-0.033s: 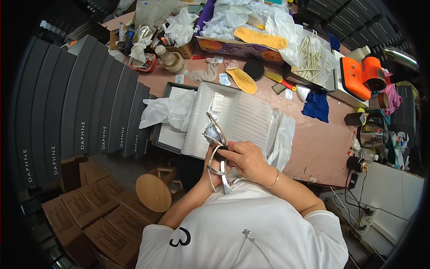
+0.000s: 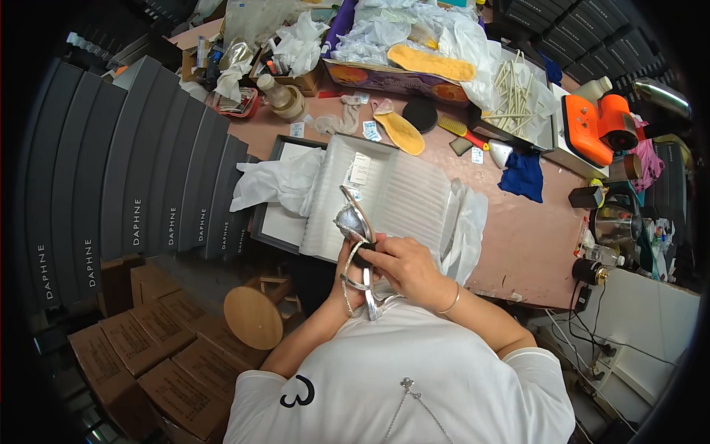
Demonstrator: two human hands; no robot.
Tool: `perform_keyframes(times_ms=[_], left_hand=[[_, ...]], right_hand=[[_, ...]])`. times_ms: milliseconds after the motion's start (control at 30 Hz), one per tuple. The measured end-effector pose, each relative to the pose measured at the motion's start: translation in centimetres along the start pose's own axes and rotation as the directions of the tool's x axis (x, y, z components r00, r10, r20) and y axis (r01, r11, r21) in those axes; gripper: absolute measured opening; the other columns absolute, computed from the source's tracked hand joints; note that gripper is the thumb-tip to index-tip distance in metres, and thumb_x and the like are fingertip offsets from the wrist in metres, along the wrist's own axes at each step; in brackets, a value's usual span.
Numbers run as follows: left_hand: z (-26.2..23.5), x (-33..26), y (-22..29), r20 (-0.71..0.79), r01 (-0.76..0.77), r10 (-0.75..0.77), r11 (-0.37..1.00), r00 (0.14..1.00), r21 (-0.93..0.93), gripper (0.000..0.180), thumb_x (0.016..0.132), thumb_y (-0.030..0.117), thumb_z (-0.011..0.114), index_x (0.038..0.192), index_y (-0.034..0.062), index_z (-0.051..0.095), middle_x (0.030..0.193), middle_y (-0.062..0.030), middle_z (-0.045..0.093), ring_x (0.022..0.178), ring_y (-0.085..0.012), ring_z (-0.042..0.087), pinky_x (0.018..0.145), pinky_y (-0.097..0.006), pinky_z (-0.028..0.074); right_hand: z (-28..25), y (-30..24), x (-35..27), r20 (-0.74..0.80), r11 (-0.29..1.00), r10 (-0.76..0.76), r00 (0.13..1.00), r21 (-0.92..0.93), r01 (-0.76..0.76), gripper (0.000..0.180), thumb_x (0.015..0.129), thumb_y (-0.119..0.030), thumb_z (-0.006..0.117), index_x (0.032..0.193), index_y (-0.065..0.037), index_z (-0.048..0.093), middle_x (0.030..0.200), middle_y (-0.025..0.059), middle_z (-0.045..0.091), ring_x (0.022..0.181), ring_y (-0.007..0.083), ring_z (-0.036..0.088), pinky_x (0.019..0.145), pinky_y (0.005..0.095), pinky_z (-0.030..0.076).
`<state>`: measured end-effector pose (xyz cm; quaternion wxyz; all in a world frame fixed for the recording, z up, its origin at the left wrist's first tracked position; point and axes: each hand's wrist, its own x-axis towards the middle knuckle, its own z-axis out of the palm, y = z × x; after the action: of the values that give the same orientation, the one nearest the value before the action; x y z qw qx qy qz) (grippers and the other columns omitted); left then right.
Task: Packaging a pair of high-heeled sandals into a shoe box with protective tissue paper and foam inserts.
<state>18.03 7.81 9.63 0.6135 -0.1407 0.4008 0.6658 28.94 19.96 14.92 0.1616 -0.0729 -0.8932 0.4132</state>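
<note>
Close in at the chest, both hands grip a silver strappy sandal [image 2: 356, 248] — the left hand [image 2: 353, 280] wrapped beneath it, the right hand [image 2: 403, 268] pinching its straps. Just beyond lies an open shoebox [image 2: 275, 229] with white tissue paper [image 2: 270, 185]; farther off, yellow insoles [image 2: 403, 132] on the cluttered table [image 2: 518, 237].

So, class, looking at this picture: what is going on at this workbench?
A person in a white T-shirt holds a silver strappy sandal in front of the chest, above the near edge of a cluttered pink table. The left hand supports it from below, while the right hand presses on its black insole area. Just beyond lies an open shoebox with white tissue paper. Loose yellow insoles lie farther back, and dark boxes are stacked to the left.
</note>
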Motion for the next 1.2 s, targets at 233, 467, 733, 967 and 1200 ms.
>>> perform_keyframes(times_ms=[233,467,733,967,1200], left_hand=[[1.9,-0.7,0.8,-0.039,-0.113,0.121,0.982,0.992,0.154,0.041,0.096,0.045,0.048,0.118,0.0106,0.050,0.108,-0.0063,0.061,0.060,-0.0107,0.055,0.048,-0.024,0.048],[1.4,-0.3,1.2,-0.023,-0.128,0.137,0.963,0.990,0.235,0.054,0.094,0.053,0.046,0.120,0.0064,0.047,0.111,-0.0146,0.060,0.051,-0.0111,0.052,0.039,-0.023,0.041],[2.5,-0.5,0.9,-0.082,-0.145,0.180,0.936,0.980,0.321,0.046,0.095,0.051,0.044,0.117,0.0102,0.046,0.081,-0.0071,0.059,0.045,-0.0103,0.049,0.036,-0.022,0.038],[1.6,0.2,0.1,-0.087,-0.089,0.120,0.952,0.989,0.294,0.036,0.099,0.045,0.043,0.102,0.0101,0.048,0.057,-0.0046,0.050,0.042,-0.0119,0.048,0.035,-0.023,0.037],[1.5,1.9,3.6,-0.054,-0.158,0.174,0.963,0.983,0.220,0.068,0.091,0.065,0.040,0.108,0.0011,0.057,0.057,-0.0040,0.052,0.040,-0.0099,0.046,0.035,-0.020,0.036]], right_hand=[[-2.9,0.7,-1.0,0.242,0.811,0.013,0.970,0.564,-0.152,0.032,0.086,-0.009,0.062,0.119,-0.005,0.063,0.086,0.0097,0.058,0.075,0.0223,0.057,0.071,0.0299,0.047],[-5.3,2.3,-1.8,-0.088,0.881,0.395,0.914,0.320,-0.349,0.036,0.084,-0.009,0.065,0.120,-0.005,0.062,0.086,0.0109,0.057,0.072,0.0205,0.055,0.066,0.0291,0.046],[-3.1,1.6,3.1,-0.183,0.982,-0.097,0.978,-0.181,0.063,0.045,0.071,-0.005,0.070,0.116,-0.010,0.064,0.090,0.0114,0.057,0.074,0.0263,0.057,0.063,0.0341,0.047],[-0.5,1.4,0.6,-0.117,0.990,-0.065,0.991,-0.132,0.049,0.047,0.070,-0.013,0.067,0.117,-0.010,0.062,0.087,0.0085,0.057,0.074,0.0263,0.058,0.061,0.0368,0.047],[-1.4,0.9,1.7,-0.165,0.999,0.043,0.985,0.021,-0.040,0.040,0.077,-0.004,0.066,0.117,-0.005,0.063,0.088,0.0097,0.057,0.073,0.0243,0.058,0.063,0.0331,0.048]])
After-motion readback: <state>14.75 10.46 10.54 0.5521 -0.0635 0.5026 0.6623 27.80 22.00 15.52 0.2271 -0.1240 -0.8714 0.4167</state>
